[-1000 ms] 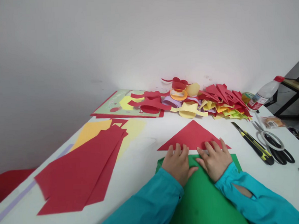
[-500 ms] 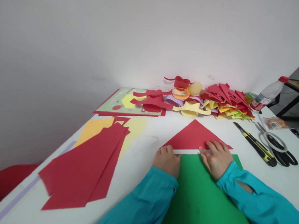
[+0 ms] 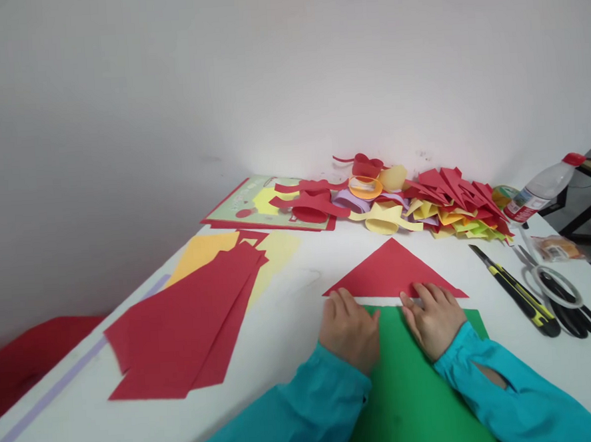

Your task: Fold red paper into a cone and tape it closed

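A red paper triangle (image 3: 393,272) lies on the table, its point facing the wall and its long edge towards me. My left hand (image 3: 349,328) is closed at the left part of that edge, with bent fingertips on the paper and the thumb stretched to the right. Further right, my right hand (image 3: 434,316) has its thumb and curled fingers on the same edge, holding the paper down. Beneath both wrists lies a green sheet (image 3: 416,387); a narrow white strip of table shows between it and the triangle.
Red paper sheets (image 3: 182,328) are stacked at left over yellow ones. Cut paper crowns (image 3: 383,217) and a pile of folded red pieces (image 3: 454,191) sit by the wall. On the right lie a utility knife (image 3: 517,294), scissors (image 3: 574,314), a tape ring (image 3: 575,290) and a bottle (image 3: 544,189).
My left hand has slid slightly right and towards me along the triangle's edge, its thumb now stretched out further. The right hand stays at the edge. The whole view has shifted slightly.
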A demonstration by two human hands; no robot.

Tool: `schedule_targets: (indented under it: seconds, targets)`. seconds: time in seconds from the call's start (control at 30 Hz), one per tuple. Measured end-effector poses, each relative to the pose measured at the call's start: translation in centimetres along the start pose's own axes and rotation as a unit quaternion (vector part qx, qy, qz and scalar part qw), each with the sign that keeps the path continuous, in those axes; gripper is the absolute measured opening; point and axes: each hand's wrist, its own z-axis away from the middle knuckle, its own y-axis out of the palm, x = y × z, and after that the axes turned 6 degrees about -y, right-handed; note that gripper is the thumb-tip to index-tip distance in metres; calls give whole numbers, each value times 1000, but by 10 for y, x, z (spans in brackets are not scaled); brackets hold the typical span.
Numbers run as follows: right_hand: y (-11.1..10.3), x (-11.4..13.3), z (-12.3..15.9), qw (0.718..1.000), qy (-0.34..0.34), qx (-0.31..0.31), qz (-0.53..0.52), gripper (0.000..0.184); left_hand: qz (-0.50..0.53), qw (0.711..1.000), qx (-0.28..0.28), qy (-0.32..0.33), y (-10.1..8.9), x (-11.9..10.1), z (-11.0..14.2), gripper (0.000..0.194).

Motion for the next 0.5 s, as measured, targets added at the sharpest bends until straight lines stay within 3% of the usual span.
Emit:
schedule_targets:
  seconds: [0.07, 0.17, 0.37, 0.5]
  targets:
    - [1, 0, 1, 1000, 12, -3, -1, 27, 54, 997, -18, 50, 0, -7, 6, 45]
    - [2, -2, 3, 1000, -7, 5, 4, 28, 109, 992, 2, 55, 1, -16, 12, 51]
    - [4, -4, 5, 1000, -11, 22, 0, 30, 106, 986, 126, -31, -6, -11, 6, 71]
    - [4, -4, 5, 1000, -7, 18, -7, 29, 77, 978, 174, -83, -12, -4, 1, 81]
